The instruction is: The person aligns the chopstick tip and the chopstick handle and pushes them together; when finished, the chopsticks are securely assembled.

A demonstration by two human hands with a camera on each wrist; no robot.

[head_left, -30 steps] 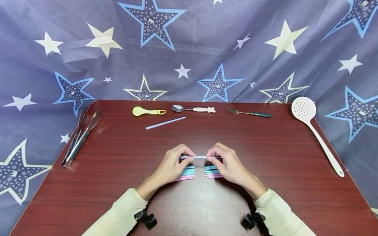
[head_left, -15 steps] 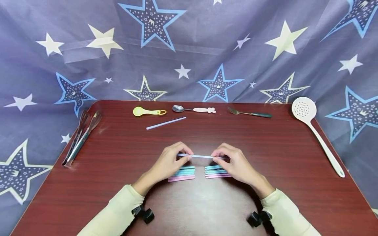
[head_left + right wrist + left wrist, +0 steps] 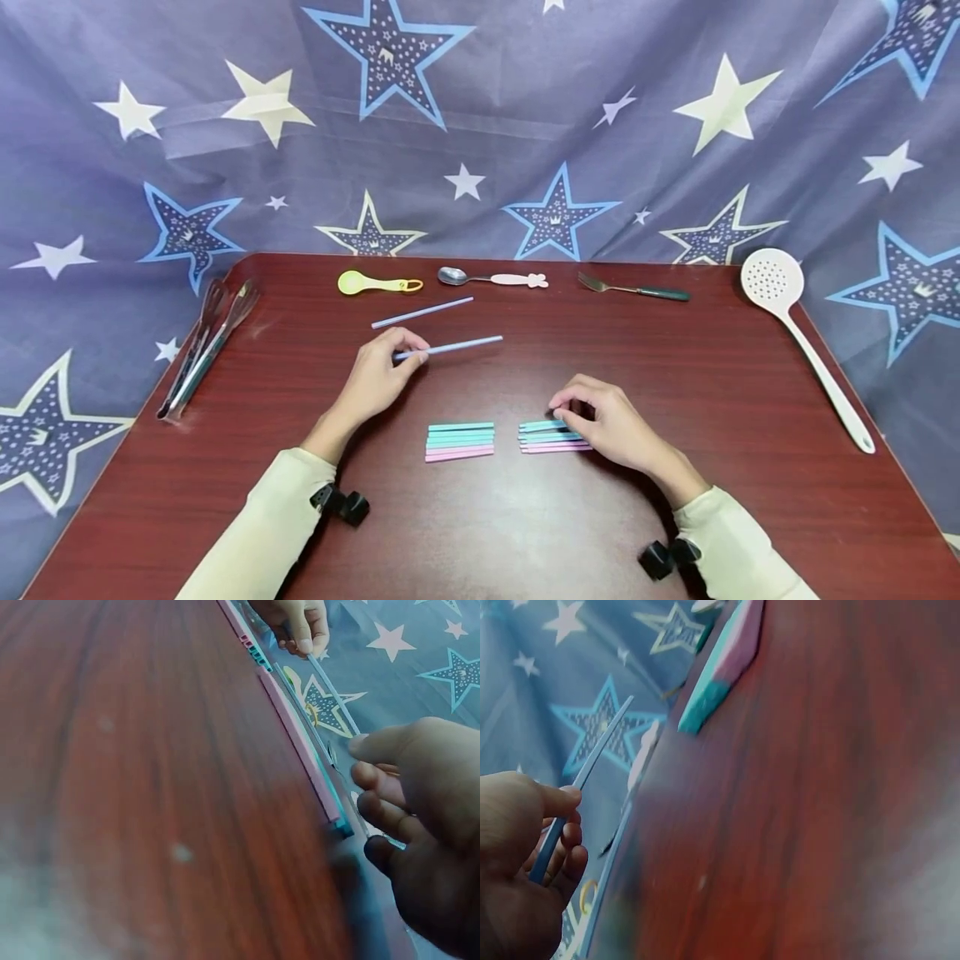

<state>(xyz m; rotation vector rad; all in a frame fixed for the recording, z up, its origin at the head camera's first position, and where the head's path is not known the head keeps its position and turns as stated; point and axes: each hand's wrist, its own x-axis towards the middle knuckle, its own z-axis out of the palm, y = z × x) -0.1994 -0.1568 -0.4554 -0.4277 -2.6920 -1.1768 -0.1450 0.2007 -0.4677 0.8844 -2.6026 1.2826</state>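
My left hand (image 3: 372,379) pinches a thin blue stick (image 3: 468,343) near its left end, between thumb and fingers. The stick slants slightly upward to the right over the table; in the left wrist view its free length (image 3: 604,746) points away from the fingertips. Below it lies a row of short teal and pink sticks (image 3: 460,442), side by side. A matching row (image 3: 542,437) lies to the right, partly covered by my right hand (image 3: 611,421). That hand holds nothing, its thumb and index finger apart and loosely bent. Another blue stick (image 3: 422,312) rests behind my left hand.
Along the table's back edge lie a yellow measuring spoon (image 3: 378,284), a spoon with a white handle (image 3: 510,280) and a fork (image 3: 660,293). Whisk-like utensils (image 3: 202,358) lie at the left edge, a white skimmer (image 3: 813,342) at the right.
Both hands held the blue stick before; the right hand has let go. My left hand has carried it back and to the left, uncovering the left row. The right hand has shifted slightly right.
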